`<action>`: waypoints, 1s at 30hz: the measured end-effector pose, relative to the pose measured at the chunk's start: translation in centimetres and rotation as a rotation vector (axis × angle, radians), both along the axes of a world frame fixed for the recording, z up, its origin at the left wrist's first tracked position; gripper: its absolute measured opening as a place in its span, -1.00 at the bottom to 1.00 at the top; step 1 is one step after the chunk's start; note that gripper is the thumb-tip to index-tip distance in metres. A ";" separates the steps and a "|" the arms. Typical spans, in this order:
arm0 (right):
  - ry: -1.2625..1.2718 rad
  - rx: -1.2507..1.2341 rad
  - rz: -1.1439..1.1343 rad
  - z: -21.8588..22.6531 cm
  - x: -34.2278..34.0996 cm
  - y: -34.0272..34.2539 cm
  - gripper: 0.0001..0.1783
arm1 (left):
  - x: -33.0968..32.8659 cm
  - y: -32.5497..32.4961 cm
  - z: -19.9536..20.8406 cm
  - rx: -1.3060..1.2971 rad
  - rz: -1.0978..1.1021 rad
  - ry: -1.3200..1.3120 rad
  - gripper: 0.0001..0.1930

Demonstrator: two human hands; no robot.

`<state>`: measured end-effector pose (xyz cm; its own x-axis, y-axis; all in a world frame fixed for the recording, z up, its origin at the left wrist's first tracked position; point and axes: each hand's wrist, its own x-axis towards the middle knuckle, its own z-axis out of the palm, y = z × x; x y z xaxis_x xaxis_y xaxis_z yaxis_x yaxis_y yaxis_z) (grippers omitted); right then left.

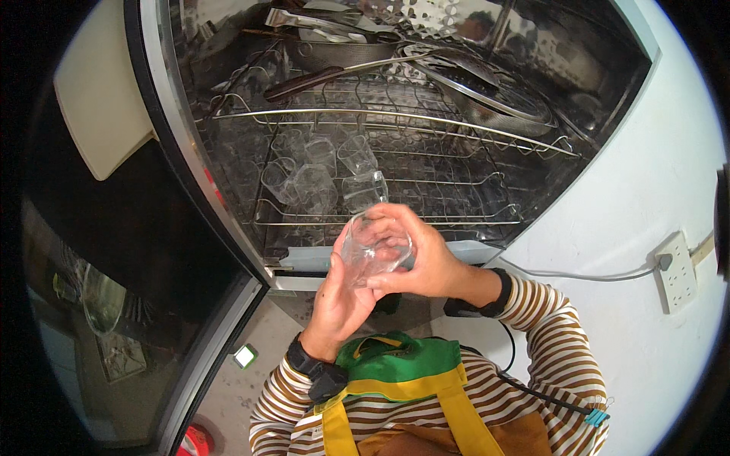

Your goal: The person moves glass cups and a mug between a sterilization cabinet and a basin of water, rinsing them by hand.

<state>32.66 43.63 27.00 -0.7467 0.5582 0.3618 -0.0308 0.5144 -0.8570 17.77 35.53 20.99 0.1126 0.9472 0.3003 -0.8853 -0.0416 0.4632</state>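
Observation:
A clear drinking glass is tilted between my two hands, in front of the lower rack of a metal cabinet. My left hand wraps its fingers and thumb around the glass from the left and below. My right hand curls around its rim side, thumb low and fingers over the top. Several more clear glasses stand or lie in a cluster on the lower wire rack, just beyond the one I hold.
On the upper rack lie a dark-handled utensil, round strainers and metal tongs. The cabinet's dark glass door swings out at left. A white power strip is on the right wall, and a red object sits low at left.

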 end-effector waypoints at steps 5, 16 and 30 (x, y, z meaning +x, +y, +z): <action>-0.010 -0.191 -0.139 3.1 0.8 4.5 -0.20 | -2.6 -0.9 -1.3 -0.027 0.042 0.285 -0.31; -0.833 1.093 -0.446 -0.1 3.8 29.6 -0.07 | -6.5 -7.0 -5.2 -0.253 0.320 0.442 -0.65; -0.901 0.990 -0.368 -4.2 -3.9 37.2 -0.07 | -6.4 -16.4 -10.0 -0.625 0.695 0.307 -0.75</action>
